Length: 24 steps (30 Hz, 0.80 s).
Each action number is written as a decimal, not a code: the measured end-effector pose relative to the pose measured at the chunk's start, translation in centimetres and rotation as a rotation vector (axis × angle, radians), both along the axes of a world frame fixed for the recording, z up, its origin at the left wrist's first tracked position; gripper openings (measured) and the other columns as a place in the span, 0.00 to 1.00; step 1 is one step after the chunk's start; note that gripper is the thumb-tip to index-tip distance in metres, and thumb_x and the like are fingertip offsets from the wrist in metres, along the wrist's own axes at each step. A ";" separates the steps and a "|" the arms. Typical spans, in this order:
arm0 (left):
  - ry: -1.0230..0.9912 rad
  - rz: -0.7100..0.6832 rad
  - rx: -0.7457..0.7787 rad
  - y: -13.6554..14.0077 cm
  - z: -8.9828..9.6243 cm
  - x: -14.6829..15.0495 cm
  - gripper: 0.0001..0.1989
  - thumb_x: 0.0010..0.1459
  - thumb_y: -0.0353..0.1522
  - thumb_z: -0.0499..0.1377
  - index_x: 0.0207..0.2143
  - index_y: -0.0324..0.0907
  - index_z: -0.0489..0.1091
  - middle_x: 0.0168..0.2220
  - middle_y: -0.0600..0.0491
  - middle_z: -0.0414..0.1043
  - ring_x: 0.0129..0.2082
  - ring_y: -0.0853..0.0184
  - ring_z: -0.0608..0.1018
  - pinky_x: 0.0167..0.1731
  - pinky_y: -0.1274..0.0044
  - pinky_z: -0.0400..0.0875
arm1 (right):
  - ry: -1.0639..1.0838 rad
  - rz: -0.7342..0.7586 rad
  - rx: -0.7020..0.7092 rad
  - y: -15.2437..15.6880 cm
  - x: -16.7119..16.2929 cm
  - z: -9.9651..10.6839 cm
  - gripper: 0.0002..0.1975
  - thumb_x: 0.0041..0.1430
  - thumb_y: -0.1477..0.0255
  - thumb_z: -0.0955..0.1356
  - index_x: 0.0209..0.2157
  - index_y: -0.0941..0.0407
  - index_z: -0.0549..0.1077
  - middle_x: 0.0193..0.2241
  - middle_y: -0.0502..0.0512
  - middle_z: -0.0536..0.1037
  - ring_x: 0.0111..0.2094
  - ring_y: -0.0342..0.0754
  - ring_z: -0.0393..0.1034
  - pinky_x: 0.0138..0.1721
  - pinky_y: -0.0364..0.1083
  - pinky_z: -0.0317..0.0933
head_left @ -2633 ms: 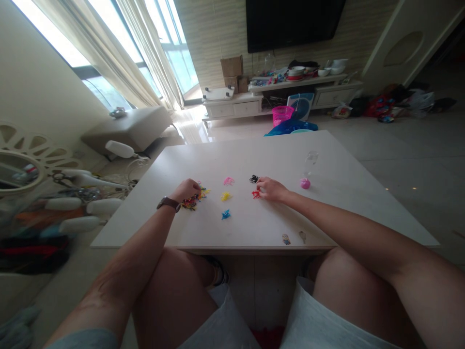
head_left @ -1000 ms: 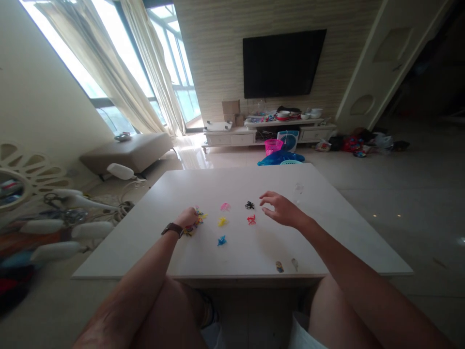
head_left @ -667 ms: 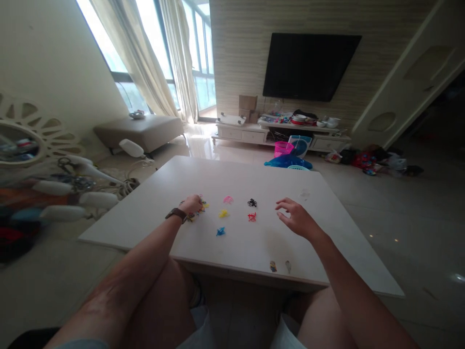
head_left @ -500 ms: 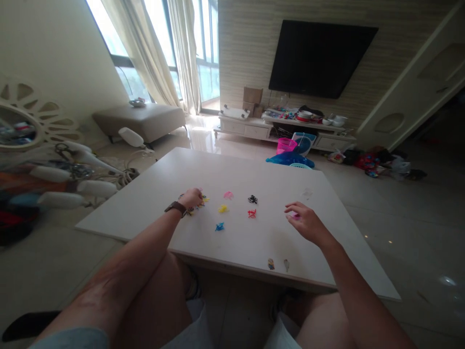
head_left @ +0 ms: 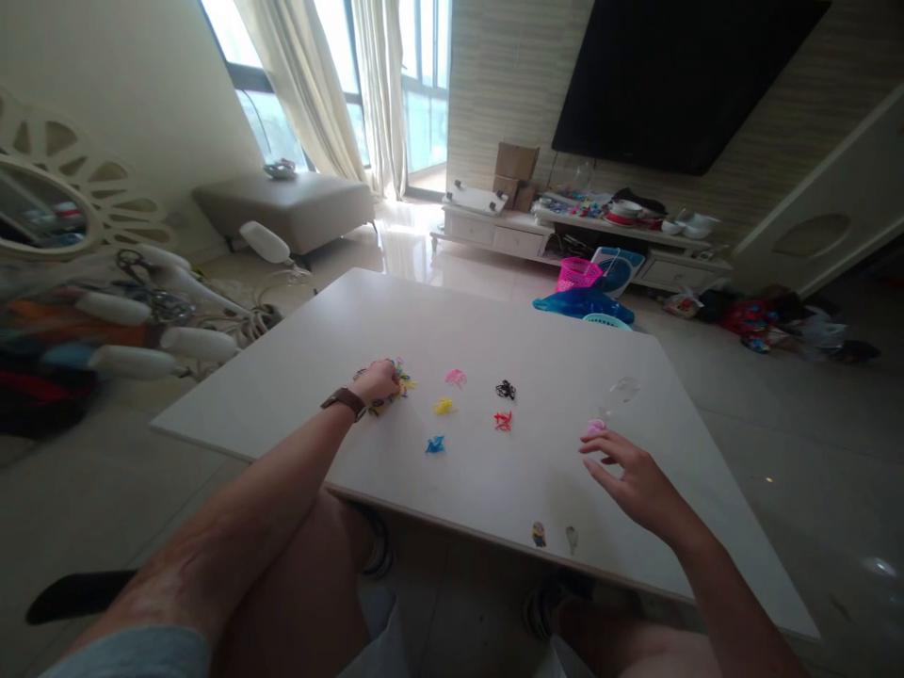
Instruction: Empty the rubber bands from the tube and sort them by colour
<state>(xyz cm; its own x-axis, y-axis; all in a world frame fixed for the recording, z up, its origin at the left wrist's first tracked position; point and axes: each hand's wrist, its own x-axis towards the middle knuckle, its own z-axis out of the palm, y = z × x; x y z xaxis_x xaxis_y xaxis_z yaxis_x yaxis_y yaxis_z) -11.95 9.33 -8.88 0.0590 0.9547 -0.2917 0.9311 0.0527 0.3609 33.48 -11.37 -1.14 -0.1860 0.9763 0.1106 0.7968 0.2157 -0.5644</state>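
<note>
My left hand (head_left: 378, 380), a brown-strapped watch on its wrist, is closed in a mixed pile of small coloured bands (head_left: 405, 379). Whatever its fingers pinch is hidden. Over the right part of the table my right hand (head_left: 628, 476) has its fingers apart, nearest to a small pink object (head_left: 597, 427) just beyond the fingertips. Behind that lies a clear plastic piece (head_left: 625, 391). Between my hands are little sorted heaps: pink (head_left: 456, 377), yellow (head_left: 443, 406), blue (head_left: 435, 444), black (head_left: 506, 389) and red (head_left: 503, 421).
Near the front edge of the white table (head_left: 282, 395) lie a yellow-and-blue cartoon figure (head_left: 539, 535) and a small pale piece (head_left: 572, 539). A pink basket (head_left: 579, 274) and a blue plastic item (head_left: 583, 303) stand beyond the far edge. White lamp arms (head_left: 204, 344) flank the left.
My right hand has drawn back toward me and rightward, leaving the pink object more exposed. My left hand stays at the mixed pile. The camera view has tilted slightly.
</note>
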 end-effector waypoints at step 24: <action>-0.227 -0.252 0.270 -2.9 3.5 0.4 0.07 0.57 0.31 0.60 0.28 0.42 0.78 0.28 0.52 0.77 0.29 0.68 0.76 0.30 0.78 0.66 | -0.032 0.389 -0.432 3.4 -9.2 1.8 0.15 0.67 0.63 0.64 0.49 0.52 0.77 0.49 0.58 0.80 0.50 0.57 0.75 0.54 0.54 0.66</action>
<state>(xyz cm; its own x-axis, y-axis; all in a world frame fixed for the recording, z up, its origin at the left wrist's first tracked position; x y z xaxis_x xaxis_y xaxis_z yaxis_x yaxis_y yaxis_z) -11.50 6.47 -5.40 0.3335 0.9427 0.0138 0.7985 -0.2902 0.5274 24.30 -8.01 0.63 -0.5363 0.7910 -0.2943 0.7233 0.2511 -0.6433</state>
